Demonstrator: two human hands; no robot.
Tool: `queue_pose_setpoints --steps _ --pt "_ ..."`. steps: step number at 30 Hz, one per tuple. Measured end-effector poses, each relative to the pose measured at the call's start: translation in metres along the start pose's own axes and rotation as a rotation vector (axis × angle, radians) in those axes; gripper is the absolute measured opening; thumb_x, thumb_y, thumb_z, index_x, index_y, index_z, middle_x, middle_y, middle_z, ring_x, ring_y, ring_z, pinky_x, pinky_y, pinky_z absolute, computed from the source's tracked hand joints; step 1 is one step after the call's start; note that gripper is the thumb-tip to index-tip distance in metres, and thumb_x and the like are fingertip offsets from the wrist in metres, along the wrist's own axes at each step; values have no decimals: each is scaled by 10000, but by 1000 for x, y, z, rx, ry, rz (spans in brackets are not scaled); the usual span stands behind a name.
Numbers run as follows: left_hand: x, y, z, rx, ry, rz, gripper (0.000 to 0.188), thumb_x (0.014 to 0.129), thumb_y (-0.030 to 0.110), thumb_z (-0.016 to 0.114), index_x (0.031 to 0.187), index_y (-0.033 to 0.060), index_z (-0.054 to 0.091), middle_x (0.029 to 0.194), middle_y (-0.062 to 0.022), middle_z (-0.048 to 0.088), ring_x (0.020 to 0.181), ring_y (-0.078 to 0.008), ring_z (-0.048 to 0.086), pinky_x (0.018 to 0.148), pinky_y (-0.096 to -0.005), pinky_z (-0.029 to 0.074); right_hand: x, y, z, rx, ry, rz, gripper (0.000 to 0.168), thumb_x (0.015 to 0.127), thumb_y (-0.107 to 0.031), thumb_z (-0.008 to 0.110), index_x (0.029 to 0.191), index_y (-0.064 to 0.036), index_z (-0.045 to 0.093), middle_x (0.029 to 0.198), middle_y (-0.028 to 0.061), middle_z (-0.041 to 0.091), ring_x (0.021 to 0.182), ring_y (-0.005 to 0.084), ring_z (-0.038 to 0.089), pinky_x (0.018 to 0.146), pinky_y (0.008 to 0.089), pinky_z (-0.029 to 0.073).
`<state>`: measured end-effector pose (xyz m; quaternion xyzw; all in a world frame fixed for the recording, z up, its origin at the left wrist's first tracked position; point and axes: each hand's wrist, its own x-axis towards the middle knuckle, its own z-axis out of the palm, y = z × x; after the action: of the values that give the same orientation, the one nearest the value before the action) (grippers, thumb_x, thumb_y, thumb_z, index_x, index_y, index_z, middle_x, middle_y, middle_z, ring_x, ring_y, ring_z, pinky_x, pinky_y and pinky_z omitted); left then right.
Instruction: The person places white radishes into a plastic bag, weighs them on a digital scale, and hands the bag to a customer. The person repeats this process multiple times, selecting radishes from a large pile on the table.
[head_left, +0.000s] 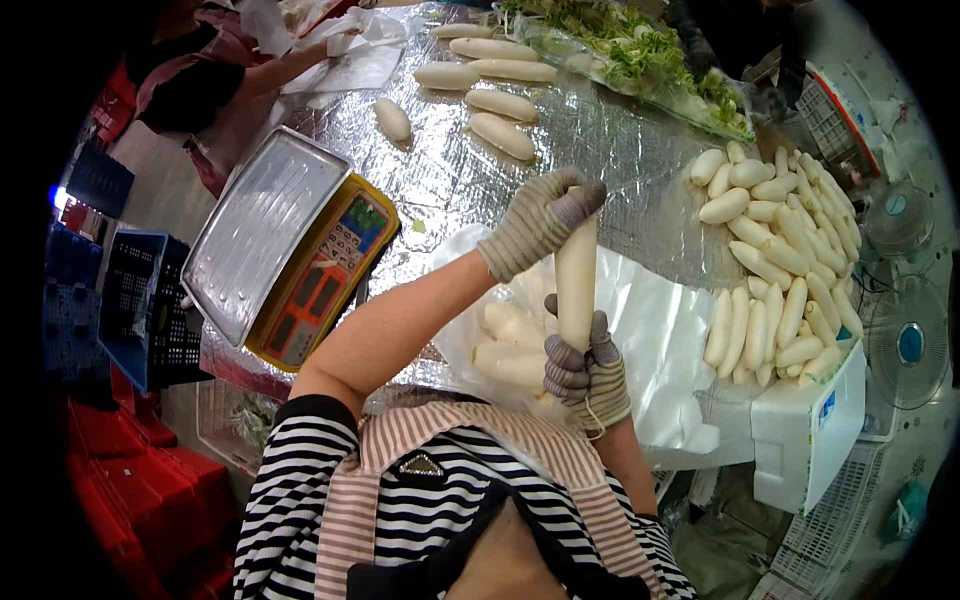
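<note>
Both my hands, in striped knit work gloves, hold one long white radish (576, 289) nearly upright in the view. My left hand (541, 219) grips its upper end, and my right hand (589, 373) holds its lower end. Below and left of it, several white radishes (512, 363) lie in or under thin clear plastic. A clear plastic bag or sheet (656, 330) spreads to the right, under my right hand. Farther up the foil-covered table (622, 195), several more radishes (501, 135) lie apart from each other.
A yellow digital scale with a metal tray (266, 232) stands at the left. At the right, a large radish pile (787, 247) is beside a white foam box (806, 427). Bagged leafy greens (637, 56) lie at the far edge. One person (195, 90) is at upper left, another (739, 37) at upper right.
</note>
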<state>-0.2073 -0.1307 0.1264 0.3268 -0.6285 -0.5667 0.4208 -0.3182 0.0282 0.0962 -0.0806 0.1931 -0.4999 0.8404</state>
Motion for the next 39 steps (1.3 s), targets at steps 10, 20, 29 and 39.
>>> queue_pose_setpoints --steps 10,20,29,39 --pt "-23 -54 -4 -988 -510 -362 727 799 568 554 1270 42 385 1135 -209 540 986 -298 579 865 -388 488 5 -1 -14 375 -72 61 605 904 -525 391 1241 -23 418 498 -69 188 334 21 168 282 178 189" --pt "-40 -51 -12 -952 -379 -353 624 759 199 717 1262 42 383 1084 -89 552 987 -196 566 868 -334 490 11 0 -19 123 -177 35 651 927 -534 311 1358 -46 325 559 -5 290 410 90 257 378 234 296" --pt "-39 -35 -22 -599 -357 -195 757 741 191 735 1354 48 314 1203 -65 488 1100 -180 500 945 -320 424 7 8 -14 -228 270 -256 467 854 -259 573 1228 -41 396 811 116 555 538 147 516 475 267 437" --pt "-42 -5 -22 -449 -181 -91 607 771 153 689 1306 55 420 1116 -57 538 1058 -151 508 908 -299 440 1 19 -11 -509 328 -447 427 756 -37 641 1103 -35 392 861 144 584 588 149 546 529 266 480"
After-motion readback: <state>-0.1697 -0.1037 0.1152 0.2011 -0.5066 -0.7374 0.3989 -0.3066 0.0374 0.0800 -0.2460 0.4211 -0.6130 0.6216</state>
